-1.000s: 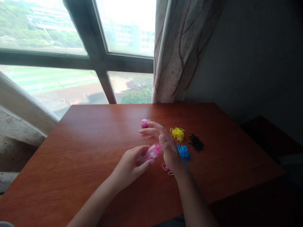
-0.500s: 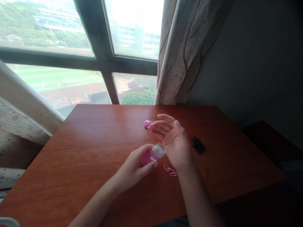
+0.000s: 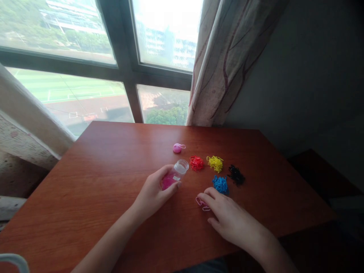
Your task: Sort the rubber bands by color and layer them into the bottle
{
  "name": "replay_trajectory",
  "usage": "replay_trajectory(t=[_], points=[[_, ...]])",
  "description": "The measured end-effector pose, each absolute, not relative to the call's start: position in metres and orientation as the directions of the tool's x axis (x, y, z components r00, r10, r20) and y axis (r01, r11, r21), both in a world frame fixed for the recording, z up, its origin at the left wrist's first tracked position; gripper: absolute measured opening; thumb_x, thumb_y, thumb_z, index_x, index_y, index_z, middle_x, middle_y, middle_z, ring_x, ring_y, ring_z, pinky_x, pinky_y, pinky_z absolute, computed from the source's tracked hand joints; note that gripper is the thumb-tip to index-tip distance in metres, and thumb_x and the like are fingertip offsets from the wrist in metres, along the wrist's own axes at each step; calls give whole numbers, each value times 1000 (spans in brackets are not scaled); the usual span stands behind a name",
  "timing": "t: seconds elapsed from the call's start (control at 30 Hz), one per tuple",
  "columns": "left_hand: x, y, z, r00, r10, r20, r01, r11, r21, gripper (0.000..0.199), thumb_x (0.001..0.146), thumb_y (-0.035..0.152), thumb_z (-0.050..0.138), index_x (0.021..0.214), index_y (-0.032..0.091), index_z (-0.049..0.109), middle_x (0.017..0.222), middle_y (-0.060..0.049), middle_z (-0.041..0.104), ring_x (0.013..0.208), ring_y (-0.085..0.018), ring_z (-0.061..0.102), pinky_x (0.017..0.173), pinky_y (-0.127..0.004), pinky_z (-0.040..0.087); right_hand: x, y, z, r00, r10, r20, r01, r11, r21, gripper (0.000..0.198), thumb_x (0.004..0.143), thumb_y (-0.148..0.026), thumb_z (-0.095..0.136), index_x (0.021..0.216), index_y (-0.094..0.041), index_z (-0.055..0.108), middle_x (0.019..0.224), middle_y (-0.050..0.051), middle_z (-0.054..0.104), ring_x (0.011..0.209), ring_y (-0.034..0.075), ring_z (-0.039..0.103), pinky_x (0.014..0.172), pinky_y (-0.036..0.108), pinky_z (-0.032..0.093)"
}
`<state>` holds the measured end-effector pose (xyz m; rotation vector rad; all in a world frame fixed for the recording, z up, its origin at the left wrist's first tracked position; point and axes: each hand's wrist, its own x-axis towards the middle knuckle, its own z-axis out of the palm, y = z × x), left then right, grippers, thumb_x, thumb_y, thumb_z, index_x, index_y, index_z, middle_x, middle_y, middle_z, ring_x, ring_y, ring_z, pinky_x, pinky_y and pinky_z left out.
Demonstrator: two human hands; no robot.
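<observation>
My left hand (image 3: 155, 193) is wrapped round a small clear jar (image 3: 175, 175), tilted with its uncapped mouth toward the upper right. Pink pieces show inside it. Low over the table, my right hand (image 3: 224, 214) has its thumb and fingers apart around a few pink paper clips (image 3: 203, 204); whether the fingertips touch them I cannot tell. Just beyond that hand lies a pile of blue paper clips (image 3: 220, 184). Red clips (image 3: 196, 163), yellow clips (image 3: 215, 163) and black clips (image 3: 236, 174) form separate heaps farther back.
A pink round lid-like piece with a loop (image 3: 178, 148) lies toward the back of the brown wooden table (image 3: 113, 167). Behind the table are a window (image 3: 163, 102) and a patterned curtain (image 3: 216, 76). A pale curved rim (image 3: 14, 259) shows at the lower left.
My right hand has turned over and come down from above the jar's mouth to the pink clips, uncovering the coloured heaps. The jar in my left hand has shifted slightly left and up.
</observation>
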<state>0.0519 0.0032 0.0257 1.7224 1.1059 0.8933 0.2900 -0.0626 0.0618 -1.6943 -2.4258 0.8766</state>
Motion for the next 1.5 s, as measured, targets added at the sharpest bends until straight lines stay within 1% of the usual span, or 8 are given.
replay_trajectory(t=[0.1, 0.33, 0.53, 0.77, 0.93, 1.03, 1.3, 1.5], points=[[54, 2, 27, 363, 925, 110, 318, -234, 919, 27, 86, 32, 63, 109, 18, 60, 95, -3, 68, 82, -16, 61, 75, -24, 49, 283, -61, 54, -380, 883, -275, 877, 248, -412, 46, 78, -1, 54, 117, -25, 56, 115, 5, 54, 97, 19, 61, 81, 27, 46], [53, 2, 25, 351, 928, 128, 320, -247, 915, 29, 85, 31, 63, 110, 17, 60, 100, -5, 69, 85, -17, 63, 78, -26, 50, 274, -46, 53, -424, 867, -261, 875, 318, -366, 26, 88, -2, 43, 93, -20, 60, 97, 3, 58, 82, 14, 61, 69, 22, 40], [54, 1, 27, 354, 926, 131, 368, -266, 891, 29, 84, 29, 63, 111, 17, 60, 101, -5, 71, 86, -18, 65, 79, -27, 50, 277, -41, 41, -396, 884, -248, 872, 278, -402, 18, 86, -6, 51, 81, -19, 62, 91, 2, 63, 81, 13, 61, 68, 22, 39], [53, -1, 25, 352, 924, 150, 397, -293, 870, 33, 82, 27, 65, 113, 17, 61, 106, -7, 72, 91, -20, 66, 83, -29, 51, 286, -37, 31, -329, 943, -61, 715, 206, -668, 19, 73, 0, 55, 74, -18, 62, 75, -1, 61, 65, 11, 56, 60, 21, 41], [54, -3, 23, 431, 884, 181, 397, -366, 842, 32, 83, 25, 65, 115, 20, 61, 110, -6, 70, 95, -20, 65, 86, -30, 50, 284, -24, 52, -101, 995, 16, 381, 54, -923, 2, 79, -17, 60, 78, -19, 61, 73, -1, 61, 63, 12, 57, 55, 21, 45], [55, -4, 23, 453, 876, 168, 413, -373, 831, 33, 82, 24, 65, 115, 20, 61, 112, -6, 70, 98, -20, 65, 88, -30, 50, 273, -15, 66, -66, 997, 36, 206, 49, -977, 5, 81, -24, 62, 80, -19, 62, 72, -1, 62, 63, 13, 58, 55, 22, 47], [55, -3, 25, 450, 875, 180, 408, -381, 830, 33, 81, 24, 65, 114, 21, 62, 108, -6, 70, 94, -20, 65, 85, -31, 50, 253, -13, 76, -89, 967, 237, 471, 251, -846, 6, 82, -18, 60, 81, -21, 65, 77, 0, 65, 65, 12, 58, 58, 21, 45], [54, -2, 20, 427, 881, 204, 433, -397, 809, 33, 80, 24, 66, 112, 21, 61, 108, -7, 70, 94, -20, 65, 84, -32, 51, 254, -17, 83, -191, 942, 277, 539, 336, -772, 13, 83, -11, 61, 83, -22, 67, 80, -1, 67, 67, 13, 58, 60, 23, 45]])
